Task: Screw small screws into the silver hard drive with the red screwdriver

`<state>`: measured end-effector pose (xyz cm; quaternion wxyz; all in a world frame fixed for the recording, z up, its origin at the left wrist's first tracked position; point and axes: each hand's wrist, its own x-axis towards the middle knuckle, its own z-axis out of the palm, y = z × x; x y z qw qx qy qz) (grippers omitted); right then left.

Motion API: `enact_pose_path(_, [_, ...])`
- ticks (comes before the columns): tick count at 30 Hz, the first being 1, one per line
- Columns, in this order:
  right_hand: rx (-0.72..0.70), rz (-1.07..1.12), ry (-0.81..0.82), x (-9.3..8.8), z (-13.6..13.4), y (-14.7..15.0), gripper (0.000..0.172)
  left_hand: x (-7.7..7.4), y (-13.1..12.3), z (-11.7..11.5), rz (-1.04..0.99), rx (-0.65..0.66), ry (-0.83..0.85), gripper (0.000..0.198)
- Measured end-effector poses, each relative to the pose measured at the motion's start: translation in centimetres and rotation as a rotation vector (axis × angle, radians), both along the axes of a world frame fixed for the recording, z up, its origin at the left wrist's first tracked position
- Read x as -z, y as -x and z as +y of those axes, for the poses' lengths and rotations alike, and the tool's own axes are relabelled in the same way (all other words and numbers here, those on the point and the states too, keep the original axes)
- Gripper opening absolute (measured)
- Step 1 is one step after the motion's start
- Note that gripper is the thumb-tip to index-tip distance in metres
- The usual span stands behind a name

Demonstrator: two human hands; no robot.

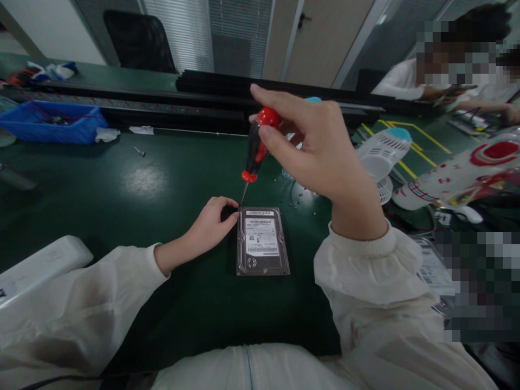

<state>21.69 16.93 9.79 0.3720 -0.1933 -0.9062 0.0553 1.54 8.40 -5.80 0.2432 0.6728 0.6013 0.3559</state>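
Observation:
A hard drive point(262, 238) lies flat on the green table, its white label facing up. My right hand point(311, 141) grips a red and black screwdriver point(255, 149) by the top of its handle, with the index finger stretched past it. The screwdriver leans slightly, and its thin shaft reaches down to the drive's far left corner. At that same corner, the thumb and index finger of my left hand point(215, 222) close in on the drive's edge beside the tip. The tip itself and any screw under it are too small to make out.
Several small screws point(298, 203) lie right of the drive. Behind stands a blue tray point(52, 123); a loose small metal piece point(140, 151) lies nearby. A white handheld fan point(384, 154) and a patterned bottle point(455, 170) stand at right. Co-workers point(402, 78) sit at far right.

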Motion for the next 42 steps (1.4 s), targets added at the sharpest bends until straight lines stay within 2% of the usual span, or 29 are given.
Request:
enact_pose_path(7, [0.017, -0.013, -0.008, -0.11, -0.04, -0.09, 0.044, 0.31, 0.11, 0.1, 0.011, 0.01, -0.006, 0.028])
enact_pose_path(13, [-0.031, -0.025, -0.006, -0.1, 0.19, -0.12, 0.042, 0.23, -0.04, 0.16, -0.003, 0.013, -0.023, 0.029])
enact_pose_path(19, [0.036, -0.029, -0.041, -0.41, -0.23, -0.2, 0.041, 0.29, 0.08, 0.07, 0.004, 0.007, -0.012, 0.03])
enact_pose_path(27, [-0.053, 0.004, -0.027, -0.23, -0.23, -0.21, 0.042, 0.53, 0.14, 0.21, 0.007, 0.011, -0.02, 0.028])
enact_pose_path(32, [-0.008, 0.004, -0.026, -0.47, -0.44, -0.26, 0.037, 0.35, 0.12, 0.06, 0.014, 0.009, -0.009, 0.029])
enact_pose_path(36, [-0.04, -0.015, -0.008, -0.55, -0.55, -0.37, 0.041, 0.22, 0.07, 0.07, 0.015, 0.001, -0.004, 0.029])
enact_pose_path(42, [-0.009, -0.006, -0.047, -0.32, -0.22, -0.26, 0.045, 0.22, -0.02, 0.25, 0.013, 0.007, -0.018, 0.029])
